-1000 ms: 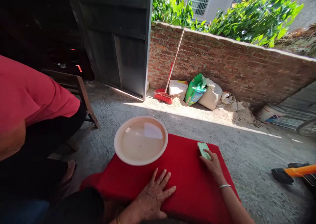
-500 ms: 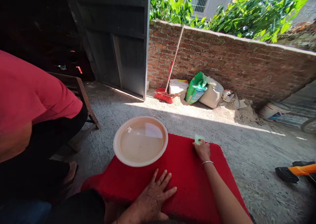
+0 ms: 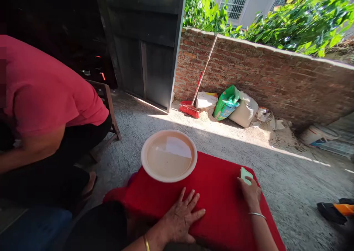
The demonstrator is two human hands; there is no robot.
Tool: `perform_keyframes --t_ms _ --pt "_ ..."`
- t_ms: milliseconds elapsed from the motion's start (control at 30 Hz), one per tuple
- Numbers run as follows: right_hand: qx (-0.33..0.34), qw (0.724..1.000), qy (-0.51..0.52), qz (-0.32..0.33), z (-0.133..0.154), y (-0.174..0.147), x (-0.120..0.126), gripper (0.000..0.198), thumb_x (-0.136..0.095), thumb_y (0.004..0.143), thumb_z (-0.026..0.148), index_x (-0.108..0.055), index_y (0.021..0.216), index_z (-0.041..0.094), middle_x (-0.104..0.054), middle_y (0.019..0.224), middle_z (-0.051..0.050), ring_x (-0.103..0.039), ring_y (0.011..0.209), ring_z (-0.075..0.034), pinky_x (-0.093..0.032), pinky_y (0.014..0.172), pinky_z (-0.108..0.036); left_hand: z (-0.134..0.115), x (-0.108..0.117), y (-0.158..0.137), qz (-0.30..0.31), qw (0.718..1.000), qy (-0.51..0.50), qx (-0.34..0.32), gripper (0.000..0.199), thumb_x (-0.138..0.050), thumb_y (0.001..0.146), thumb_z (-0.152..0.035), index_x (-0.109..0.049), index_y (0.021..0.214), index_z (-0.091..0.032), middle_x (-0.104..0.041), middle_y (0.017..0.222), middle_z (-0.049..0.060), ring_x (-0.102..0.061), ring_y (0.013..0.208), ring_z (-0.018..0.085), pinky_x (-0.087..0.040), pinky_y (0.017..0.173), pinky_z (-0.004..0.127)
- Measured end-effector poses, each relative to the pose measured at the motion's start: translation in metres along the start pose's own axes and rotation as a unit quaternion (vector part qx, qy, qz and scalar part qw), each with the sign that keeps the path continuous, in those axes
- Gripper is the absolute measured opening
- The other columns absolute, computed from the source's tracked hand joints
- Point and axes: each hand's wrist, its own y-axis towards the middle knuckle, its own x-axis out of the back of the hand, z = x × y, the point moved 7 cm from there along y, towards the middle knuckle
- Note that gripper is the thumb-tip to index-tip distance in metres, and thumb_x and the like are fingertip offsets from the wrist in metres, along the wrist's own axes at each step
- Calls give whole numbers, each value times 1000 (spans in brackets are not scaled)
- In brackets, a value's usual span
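Observation:
My left hand [image 3: 181, 218] lies flat on a red cloth [image 3: 218, 206] at its near side, fingers spread, with a gold bangle on the wrist. My right hand [image 3: 251, 195], wearing a silver bangle, grips a small pale green block [image 3: 246, 175] with rounded corners. It presses the block against the cloth close to the far right corner. What kind of block it is I cannot make out. A wide pale basin [image 3: 145, 162] of slightly cloudy water rests on the cloth's far left part, beyond my left hand.
At the left a person in a red shirt [image 3: 52, 85] bends forward by a wooden chair [image 3: 108, 107]. Beyond stand a dark metal door [image 3: 143, 41], a brick wall [image 3: 262, 74], a red broom [image 3: 190, 110] and sacks [image 3: 243, 109]. Something black and orange [image 3: 332, 211] is at right.
My right hand has moved with the green block from the far edge toward the right edge and nearer me. My left hand stays put on the cloth. The view has shifted left.

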Motion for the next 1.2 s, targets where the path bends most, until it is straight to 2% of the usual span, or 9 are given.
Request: perform_keyframes --t_ms 133,267,367,500,667,833,1000,1100,1200 --pt "-18 997 -60 50 10 -31 -19 63 -57 77 53 -63 128 16 -65 101 -16 -65 86 -32 -50 74 -42 0 2 1 -11 1000 8 -1 98 -70 78 -67 -23 158 -35 4 167 15 -2 152 42 -5 116 75" --pt "175 975 -4 136 86 -111 -73 49 -63 73 39 -70 118 23 -62 101 -10 -64 91 -27 -50 81 -37 0 8 0 -17 1000 23 -2 97 -72 77 -66 -25 157 -37 -5 168 15 -7 153 41 -7 116 74" --pt "252 942 89 203 106 -145 -87 42 -67 64 35 -74 104 26 -63 94 -5 -64 89 -24 -50 79 -33 -2 14 -1 -22 1000 22 -2 93 -70 78 -67 -28 156 -37 -10 168 15 -7 153 40 -8 116 74" --pt "152 971 126 132 39 -100 -40 51 -69 59 51 -74 101 22 -66 84 -6 -64 83 -28 -52 75 -37 -6 17 -1 -19 1000 9 -1 90 -63 81 -70 -29 156 -34 -12 167 17 -7 153 39 -6 117 72" --pt "-53 998 -39 -12 -65 -47 28 66 -57 70 63 -70 115 17 -66 78 -11 -63 74 -32 -50 65 -43 -6 14 1 -16 1000 11 0 91 -62 81 -71 -31 156 -30 -10 167 16 -5 153 40 -4 118 71" --pt "69 994 -77 35 -12 -99 -11 56 -55 75 52 -69 118 19 -65 96 -14 -65 88 -33 -51 74 -43 -2 10 3 -11 1000 12 -2 91 -65 81 -68 -30 156 -31 -10 167 16 -5 153 40 -4 118 72" --pt "248 945 102 188 67 -168 -66 39 -62 64 38 -74 98 25 -62 90 -6 -64 83 -24 -52 77 -35 1 10 5 -8 999 32 -1 97 -70 76 -65 -26 157 -35 -14 167 15 -9 153 41 -6 116 74" --pt "227 943 150 192 50 -150 -49 40 -65 59 44 -75 92 25 -65 87 -4 -64 84 -25 -51 77 -35 1 11 4 -10 999 34 0 95 -69 77 -65 -28 157 -34 -14 167 16 -8 153 41 -6 117 74" --pt "91 986 94 104 -15 -98 -4 48 -66 57 54 -73 93 22 -64 76 -4 -63 80 -28 -50 73 -38 -1 12 3 -10 1000 26 -2 91 -66 80 -66 -31 156 -32 -12 167 17 -6 153 39 -5 118 72"
